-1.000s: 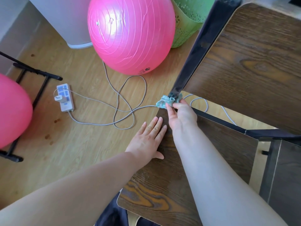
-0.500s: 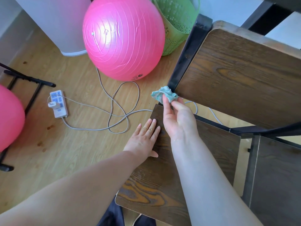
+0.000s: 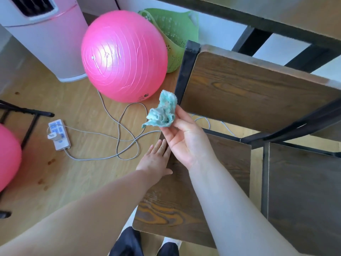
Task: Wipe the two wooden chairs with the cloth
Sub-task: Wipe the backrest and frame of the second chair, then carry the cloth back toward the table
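Observation:
A dark wooden chair with a black metal frame fills the middle and right; its seat (image 3: pixel 173 206) is below me and its backrest (image 3: pixel 249 93) rises behind. A second chair's seat (image 3: pixel 304 196) shows at the right edge. My right hand (image 3: pixel 186 137) is lifted above the seat, palm turned up, pinching a crumpled teal cloth (image 3: pixel 163 111) between thumb and fingers beside the backrest's black post. My left hand (image 3: pixel 156 159) lies flat, fingers together, on the left edge of the near seat.
A big pink exercise ball (image 3: pixel 123 56) and a green plastic basket (image 3: pixel 175 34) stand behind the chair. A white power strip (image 3: pixel 59 134) with looped grey cables lies on the wooden floor. Another pink ball (image 3: pixel 7 156) on a black stand is at far left; a dark table frame (image 3: pixel 276 28) runs overhead.
My right hand lifted the cloth off the corner where the seat meets the backrest post and turned palm up. The view tilted up. My left hand stayed on the seat.

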Demonstrator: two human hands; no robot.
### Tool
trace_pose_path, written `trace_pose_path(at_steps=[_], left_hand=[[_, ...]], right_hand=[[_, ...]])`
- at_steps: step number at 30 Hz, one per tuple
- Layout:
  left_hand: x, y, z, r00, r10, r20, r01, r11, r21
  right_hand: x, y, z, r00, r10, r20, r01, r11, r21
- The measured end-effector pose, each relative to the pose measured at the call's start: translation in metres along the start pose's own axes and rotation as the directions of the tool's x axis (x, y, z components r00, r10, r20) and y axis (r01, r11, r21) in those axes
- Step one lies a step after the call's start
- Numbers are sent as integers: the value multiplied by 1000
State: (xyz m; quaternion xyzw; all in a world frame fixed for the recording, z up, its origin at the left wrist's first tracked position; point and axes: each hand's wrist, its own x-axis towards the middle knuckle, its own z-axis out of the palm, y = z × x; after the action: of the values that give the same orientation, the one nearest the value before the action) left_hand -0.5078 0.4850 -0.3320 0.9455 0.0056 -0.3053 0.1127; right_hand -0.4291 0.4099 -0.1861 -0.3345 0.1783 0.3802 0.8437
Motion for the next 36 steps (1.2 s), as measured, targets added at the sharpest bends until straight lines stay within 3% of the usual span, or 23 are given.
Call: trace_pose_path(at_steps=[5,8,11,15,20,24,32,34,36], left_hand=[[-33,7,-44,993,-12,-117,-18,967,-253],[-54,15,-78,968,-111,-225,-11,878,-479],[-73,28,-117,953,-262,-150,88,717,-692],[-93,53,-150,945,-320,-62,68,380,-922],[-130,86,-182,974,-226,-11,41,224,-974],[-159,108,-214,991,-120,-61,-30,246,-969],[-196,126,-295,990,-17,-141,-129,303,-944],[-204,127,-314,989,1,-149,-143,280,-949],[-213,127,-332,987,14,-158,-157,241,-958]], right_hand=[[-46,-32,7,993,-98,-62,86,982,-167],[-77,-53,4,956,-226,-187,154,929,-335],[-103,-66,-8,887,-371,-273,139,781,-608],[-134,-71,-17,820,-509,-260,85,558,-826],[-178,-73,-2,826,-531,-189,-3,331,-944],[-214,-78,22,838,-532,-123,30,271,-962],[-263,-112,79,762,-642,-79,47,177,-983],[-269,-119,94,717,-691,-96,40,178,-983],[-273,-126,108,692,-710,-134,69,249,-966]])
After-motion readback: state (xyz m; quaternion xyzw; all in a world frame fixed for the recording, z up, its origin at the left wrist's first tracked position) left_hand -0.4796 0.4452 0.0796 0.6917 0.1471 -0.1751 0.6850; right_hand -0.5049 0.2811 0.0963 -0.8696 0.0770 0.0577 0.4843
